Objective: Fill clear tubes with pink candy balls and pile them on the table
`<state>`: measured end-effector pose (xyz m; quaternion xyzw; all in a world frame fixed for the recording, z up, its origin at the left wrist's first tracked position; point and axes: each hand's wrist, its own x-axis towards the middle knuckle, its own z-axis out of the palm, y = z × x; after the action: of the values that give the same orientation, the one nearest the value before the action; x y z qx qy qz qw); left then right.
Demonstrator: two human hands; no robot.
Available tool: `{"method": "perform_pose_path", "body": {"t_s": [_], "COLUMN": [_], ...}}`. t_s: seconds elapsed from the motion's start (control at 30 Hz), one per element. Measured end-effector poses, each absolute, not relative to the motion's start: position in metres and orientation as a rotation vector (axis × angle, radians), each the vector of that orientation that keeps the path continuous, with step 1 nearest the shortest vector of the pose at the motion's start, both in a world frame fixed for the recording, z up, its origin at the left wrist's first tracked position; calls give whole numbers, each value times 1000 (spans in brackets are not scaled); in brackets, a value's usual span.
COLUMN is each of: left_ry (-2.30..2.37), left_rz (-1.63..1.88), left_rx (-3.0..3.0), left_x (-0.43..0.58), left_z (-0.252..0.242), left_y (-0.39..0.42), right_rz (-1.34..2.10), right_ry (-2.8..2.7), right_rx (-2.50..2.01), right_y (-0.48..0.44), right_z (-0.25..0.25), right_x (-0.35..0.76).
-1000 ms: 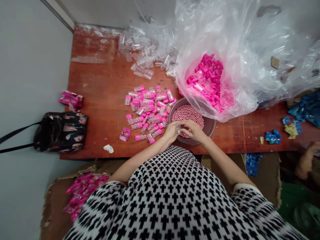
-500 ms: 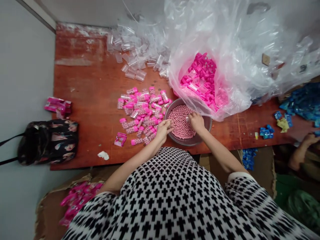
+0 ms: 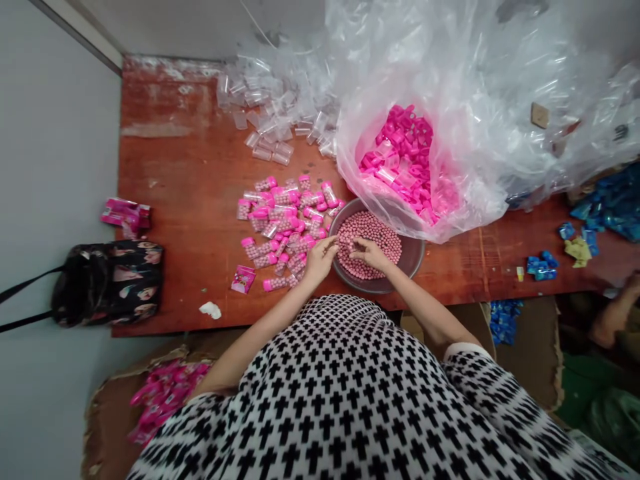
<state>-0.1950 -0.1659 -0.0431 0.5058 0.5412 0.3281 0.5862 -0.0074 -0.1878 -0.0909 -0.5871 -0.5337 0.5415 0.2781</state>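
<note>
A round metal bowl [image 3: 415,255] full of small pink beads [image 3: 373,233] stands at the table's near edge. My left hand [image 3: 320,257] is at the bowl's left rim, fingers curled into a pinch. My right hand [image 3: 369,252] lies over the beads beside it, fingertips also pinched; what either hand holds is too small to make out. Left of the bowl lies a pile of bead-filled tubes with pink caps [image 3: 283,220]. Behind the bowl an open clear plastic bag [image 3: 470,100] holds pink caps [image 3: 405,157]. Empty clear tubes [image 3: 270,123] are heaped at the back.
A black patterned bag [image 3: 107,280] hangs over the table's left edge by pink packets [image 3: 125,215]. A small pink packet [image 3: 243,278] and a white scrap [image 3: 210,309] lie near the front. Blue wrappers [image 3: 543,265] and another person's arm [image 3: 617,310] are at the right.
My right hand has come back from the bowl's middle to its left side and met my left hand. The camera shifted slightly.
</note>
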Motion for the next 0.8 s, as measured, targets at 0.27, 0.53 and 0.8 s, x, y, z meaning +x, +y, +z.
{"method": "perform_pose_path", "body": {"t_s": [0.27,0.53,0.8], "left_ry": [1024,943,884], "left_rz": [703,617,489], "left_rx": [1070,761,953], "left_x": [-165,-156,-165], "left_z": [-39,-33,-32], "left_y": [-164,-158,-146], "right_rz": [1607,1179,1129], "right_ry": [-1083,-1624,-1841], "right_rx": [-1306,-1395,-1377], "right_y": [-204,-198,-195], "right_z": [-41,0,4], "right_x": [5,27,27]}}
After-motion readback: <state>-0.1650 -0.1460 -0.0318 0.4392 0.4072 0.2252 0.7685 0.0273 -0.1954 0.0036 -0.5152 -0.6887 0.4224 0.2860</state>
